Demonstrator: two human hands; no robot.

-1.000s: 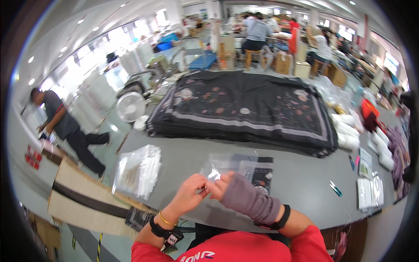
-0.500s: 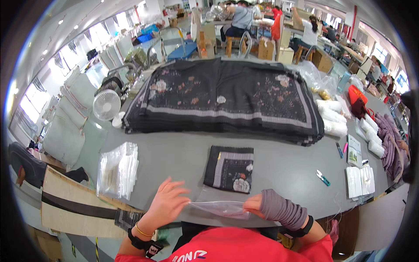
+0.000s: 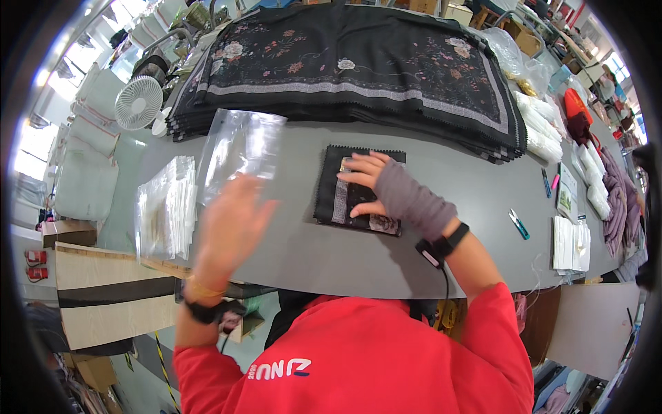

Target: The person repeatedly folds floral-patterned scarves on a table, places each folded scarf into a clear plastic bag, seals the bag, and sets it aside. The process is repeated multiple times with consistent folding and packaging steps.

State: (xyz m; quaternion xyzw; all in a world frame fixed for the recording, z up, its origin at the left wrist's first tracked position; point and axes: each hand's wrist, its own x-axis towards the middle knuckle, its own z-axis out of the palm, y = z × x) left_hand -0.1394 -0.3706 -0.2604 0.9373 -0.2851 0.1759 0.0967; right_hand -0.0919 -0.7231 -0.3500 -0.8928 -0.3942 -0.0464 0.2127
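Note:
A small folded square of dark floral fabric (image 3: 331, 196), with a pale patterned border and zigzag-cut edge, lies on the grey table in front of me. My right hand (image 3: 376, 186), in a grey wrist sleeve, rests on it palm down with the fingers spread. To the left, my left hand (image 3: 231, 224) is smeared by motion, its thumb apart from the fingers. Its fingertips overlap the near end of a clear plastic bag (image 3: 241, 141). Whether they grip the bag cannot be made out. Beside that hand lies a stack of clear bags (image 3: 165, 207).
A broad pile of dark floral cloths (image 3: 331, 86) spans the far side. At left stands a white fan (image 3: 138, 102). Rightward are teal thread snips (image 3: 518, 224), a stack of white packets (image 3: 571, 245), white rolled bundles (image 3: 538, 127) and mauve cloth (image 3: 614, 200).
My hands have left the bag opening they held near the table edge. The right moved up onto the folded fabric; the left moved up and left, to a clear bag. The view tilted down.

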